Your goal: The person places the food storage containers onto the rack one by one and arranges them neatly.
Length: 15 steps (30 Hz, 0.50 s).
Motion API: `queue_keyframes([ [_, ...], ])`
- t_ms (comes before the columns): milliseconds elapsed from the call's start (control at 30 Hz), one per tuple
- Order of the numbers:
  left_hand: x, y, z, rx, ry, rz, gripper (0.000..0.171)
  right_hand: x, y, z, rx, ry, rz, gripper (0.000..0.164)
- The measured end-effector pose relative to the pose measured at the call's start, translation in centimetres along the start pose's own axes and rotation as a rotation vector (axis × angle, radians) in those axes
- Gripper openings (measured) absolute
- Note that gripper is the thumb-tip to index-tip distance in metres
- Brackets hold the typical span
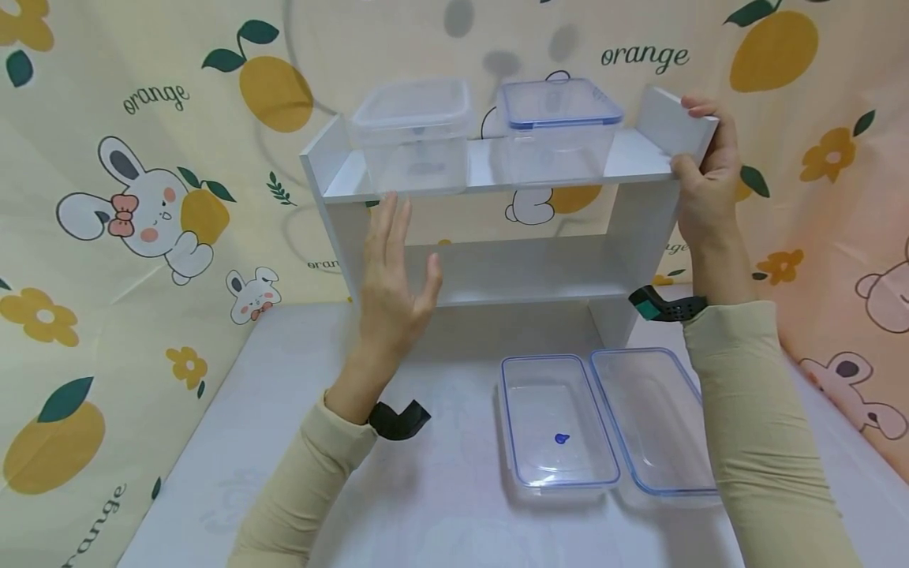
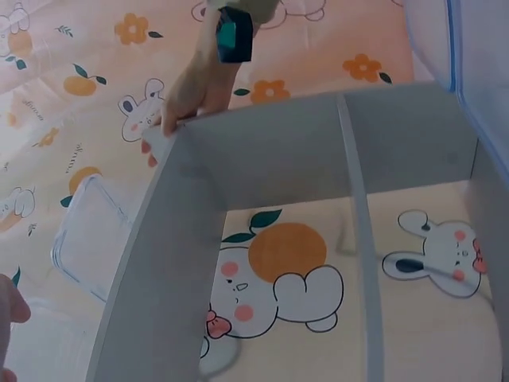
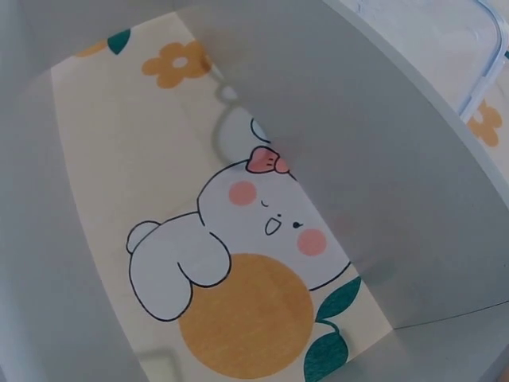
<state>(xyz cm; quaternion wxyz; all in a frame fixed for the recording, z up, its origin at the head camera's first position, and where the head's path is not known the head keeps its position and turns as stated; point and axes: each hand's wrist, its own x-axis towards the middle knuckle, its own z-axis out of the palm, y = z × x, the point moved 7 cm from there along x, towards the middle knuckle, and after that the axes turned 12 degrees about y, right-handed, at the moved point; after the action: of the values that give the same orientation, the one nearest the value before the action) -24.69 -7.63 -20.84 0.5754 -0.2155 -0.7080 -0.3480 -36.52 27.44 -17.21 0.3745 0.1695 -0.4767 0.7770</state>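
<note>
A white shelf unit (image 1: 511,268) stands at the back of the table. My right hand (image 1: 713,173) grips the raised right end panel of its top board, thumb in front and fingers over the edge; the left wrist view also shows this right hand (image 2: 199,95) at the corner. My left hand (image 1: 394,288) is raised before the unit's left side, fingers straight, fingertips right at the front edge under a clear container with a frosted lid (image 1: 415,138). To its right on the top board sits a clear container with a blue-rimmed lid (image 1: 561,130).
On the white table (image 1: 440,505), in front of the unit's right side, a blue-rimmed clear box (image 1: 557,410) lies beside another blue-rimmed clear box (image 1: 649,418), partly behind my right sleeve. A patterned cloth (image 1: 149,315) hangs behind and at both sides.
</note>
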Motion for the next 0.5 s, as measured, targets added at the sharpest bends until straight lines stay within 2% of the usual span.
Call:
queue_keyframes([
  [233,-1.6,0.6,-0.2,-0.072,-0.022,-0.06,0.052,0.0,-0.1,0.1,-0.005,-0.005,-0.008,0.046],
  [500,-3.6,0.6,0.1,-0.104,-0.046,-0.079,0.049,-0.1,0.0,0.0,-0.009,0.0,-0.002,0.047],
])
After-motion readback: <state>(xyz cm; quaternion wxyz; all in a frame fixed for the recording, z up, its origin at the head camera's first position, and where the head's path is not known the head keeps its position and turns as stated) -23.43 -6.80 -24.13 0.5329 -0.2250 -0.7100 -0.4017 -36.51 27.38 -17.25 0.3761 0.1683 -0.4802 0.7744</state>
